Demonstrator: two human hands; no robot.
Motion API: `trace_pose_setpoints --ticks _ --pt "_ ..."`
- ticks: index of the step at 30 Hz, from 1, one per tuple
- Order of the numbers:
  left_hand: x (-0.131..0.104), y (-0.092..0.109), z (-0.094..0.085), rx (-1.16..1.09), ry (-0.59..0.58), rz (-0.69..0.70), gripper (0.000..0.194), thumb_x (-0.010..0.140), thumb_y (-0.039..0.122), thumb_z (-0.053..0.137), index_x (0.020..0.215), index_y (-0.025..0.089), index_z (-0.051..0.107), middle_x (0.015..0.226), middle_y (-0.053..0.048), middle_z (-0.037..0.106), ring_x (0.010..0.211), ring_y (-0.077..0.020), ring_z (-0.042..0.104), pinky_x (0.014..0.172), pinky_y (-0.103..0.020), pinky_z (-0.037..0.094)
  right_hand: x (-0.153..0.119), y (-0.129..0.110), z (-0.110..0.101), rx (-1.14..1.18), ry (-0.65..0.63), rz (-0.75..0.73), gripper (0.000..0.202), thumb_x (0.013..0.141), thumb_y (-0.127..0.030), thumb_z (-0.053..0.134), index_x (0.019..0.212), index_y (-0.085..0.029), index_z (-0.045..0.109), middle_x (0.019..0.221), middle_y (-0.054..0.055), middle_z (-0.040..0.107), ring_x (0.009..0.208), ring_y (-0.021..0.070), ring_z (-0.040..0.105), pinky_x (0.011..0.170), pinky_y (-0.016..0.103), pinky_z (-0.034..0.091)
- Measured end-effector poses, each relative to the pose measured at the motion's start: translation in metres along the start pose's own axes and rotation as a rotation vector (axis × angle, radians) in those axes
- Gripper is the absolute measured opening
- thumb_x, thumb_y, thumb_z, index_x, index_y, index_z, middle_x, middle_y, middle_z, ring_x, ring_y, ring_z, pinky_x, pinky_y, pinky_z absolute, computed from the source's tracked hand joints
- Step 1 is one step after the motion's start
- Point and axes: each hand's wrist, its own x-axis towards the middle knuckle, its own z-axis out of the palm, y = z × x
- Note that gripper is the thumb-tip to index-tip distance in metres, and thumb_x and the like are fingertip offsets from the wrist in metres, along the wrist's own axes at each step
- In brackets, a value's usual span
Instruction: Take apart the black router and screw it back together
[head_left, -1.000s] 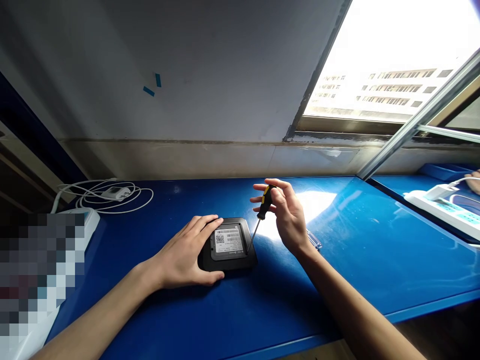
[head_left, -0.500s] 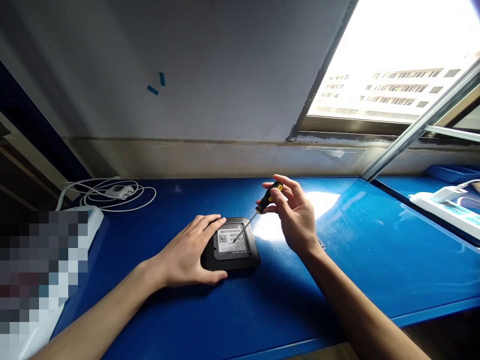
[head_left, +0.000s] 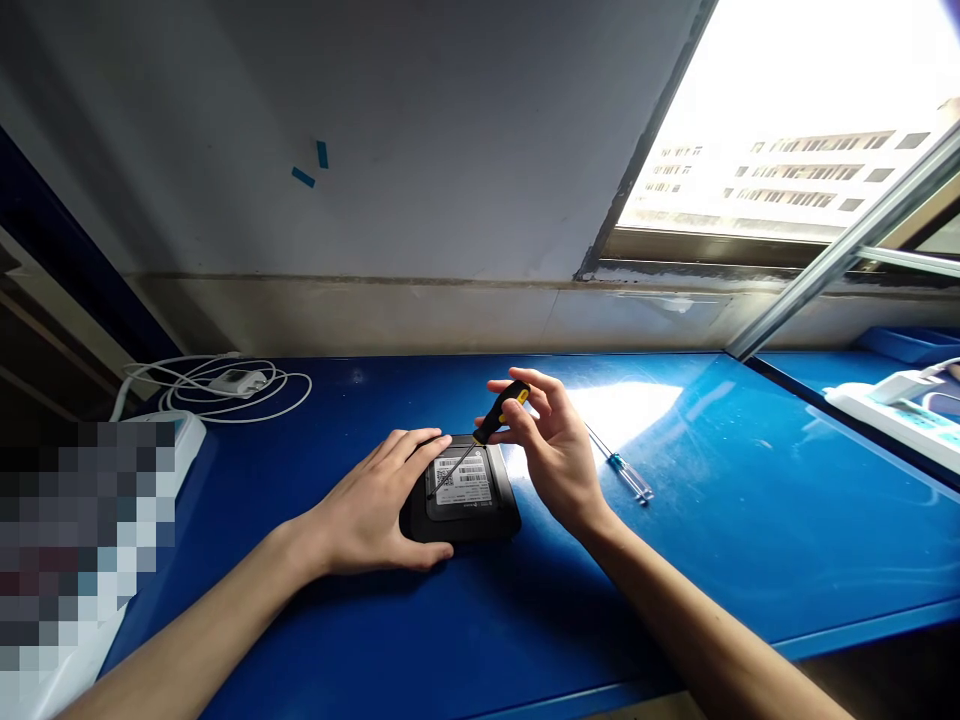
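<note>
A black square device (head_left: 499,510) with a white printed label (head_left: 472,480) lies on the blue table. Around its left side is my left hand (head_left: 375,500), fingers along the far edge and thumb at the near edge, gripping it. My right hand (head_left: 559,445) pinches the black-and-yellow handle of a screwdriver (head_left: 498,412) above the device. The shaft slants down to the left, and its tip is at the left edge of the label recess. Whether the tip sits in a screw is too small to tell.
A second screwdriver with a clear handle (head_left: 631,480) lies right of my right hand. A white cable with an adapter (head_left: 238,382) is coiled at the back left. White power strips stand at the left (head_left: 191,435) and far right (head_left: 892,420). A metal post (head_left: 795,280) rises at the right.
My right hand has moved left with the screwdriver, taking the tip from the label's middle to the recess's left edge. The clear-handled screwdriver has come into sight. My left hand stays put.
</note>
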Motion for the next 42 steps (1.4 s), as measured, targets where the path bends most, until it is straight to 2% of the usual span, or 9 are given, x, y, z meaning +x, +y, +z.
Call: trace_pose_setpoints --ticks 5,9,14,19,28,30,34,37,42 --pt "0.000 -0.001 0.001 0.007 -0.004 0.003 0.100 0.071 0.049 0.086 0.156 0.030 0.036 0.158 -0.010 0.043 0.143 -0.0383 0.042 0.118 -0.055 0.043 0.001 0.000 -0.004 -0.043 0.011 0.010 0.037 0.087 -0.043 0.076 0.120 -0.032 0.062 0.103 0.000 0.065 0.086 0.0162 0.071 0.075 0.033 0.066" --pt "0.000 0.000 0.001 0.020 -0.010 0.003 0.101 0.072 0.050 0.086 0.157 0.030 0.034 0.157 -0.011 0.042 0.143 -0.0381 0.042 0.118 -0.055 0.043 0.001 -0.002 -0.004 0.029 -0.028 0.063 0.034 0.091 -0.045 0.071 0.120 -0.031 0.060 0.118 0.003 0.070 0.092 0.0170 0.073 0.090 0.041 0.062" --pt "0.000 0.001 0.000 0.023 -0.013 -0.008 0.099 0.072 0.050 0.085 0.156 0.030 0.036 0.158 -0.010 0.041 0.143 -0.0383 0.041 0.118 -0.056 0.043 0.003 -0.001 -0.005 0.051 -0.003 0.078 0.032 0.086 -0.044 0.078 0.112 -0.031 0.062 0.109 -0.001 0.067 0.087 0.0159 0.074 0.083 0.036 0.062" --pt "0.000 0.001 0.000 0.028 -0.030 -0.016 0.100 0.073 0.050 0.084 0.156 0.027 0.035 0.158 -0.011 0.041 0.143 -0.0381 0.041 0.118 -0.055 0.044 0.003 -0.002 -0.005 0.094 -0.040 0.106 0.035 0.090 -0.045 0.074 0.119 -0.031 0.060 0.128 0.005 0.069 0.097 0.0196 0.075 0.094 0.045 0.061" --pt "-0.001 0.002 0.000 0.043 -0.032 -0.021 0.099 0.074 0.051 0.083 0.157 0.027 0.033 0.160 -0.012 0.039 0.144 -0.0373 0.039 0.119 -0.055 0.042 0.010 -0.001 -0.012 0.185 0.033 0.230 0.049 0.083 -0.044 0.079 0.120 -0.028 0.051 0.127 0.007 0.071 0.100 0.0230 0.077 0.099 0.047 0.058" --pt "0.000 0.002 -0.001 0.044 -0.040 -0.030 0.100 0.074 0.052 0.082 0.157 0.027 0.033 0.160 -0.011 0.039 0.145 -0.0375 0.039 0.119 -0.055 0.041 0.017 -0.001 -0.024 0.022 0.099 0.207 0.051 0.086 -0.047 0.073 0.127 -0.027 0.049 0.128 0.009 0.071 0.099 0.0228 0.076 0.097 0.046 0.059" --pt "0.000 0.003 -0.003 0.043 -0.067 -0.050 0.101 0.075 0.055 0.081 0.158 0.026 0.031 0.161 -0.012 0.038 0.146 -0.0377 0.038 0.119 -0.056 0.041 0.029 0.001 -0.047 -0.645 0.085 0.220 0.052 0.096 -0.047 0.056 0.140 -0.021 0.050 0.113 0.010 0.073 0.084 0.0207 0.075 0.084 0.040 0.062" --pt "0.000 0.003 -0.003 0.040 -0.072 -0.054 0.100 0.077 0.057 0.079 0.159 0.026 0.031 0.161 -0.013 0.037 0.146 -0.0381 0.038 0.119 -0.057 0.042 0.030 0.013 -0.054 -0.852 0.032 0.228 0.054 0.092 -0.040 0.063 0.140 -0.018 0.057 0.104 0.011 0.072 0.081 0.0242 0.072 0.083 0.044 0.060" --pt "-0.001 0.002 -0.002 0.025 -0.064 -0.049 0.097 0.077 0.057 0.079 0.158 0.028 0.034 0.162 -0.011 0.038 0.146 -0.0382 0.039 0.119 -0.057 0.041 0.025 0.025 -0.053 -1.122 -0.044 0.173 0.048 0.088 -0.039 0.069 0.130 -0.015 0.065 0.117 0.019 0.068 0.103 0.0317 0.069 0.091 0.044 0.055"
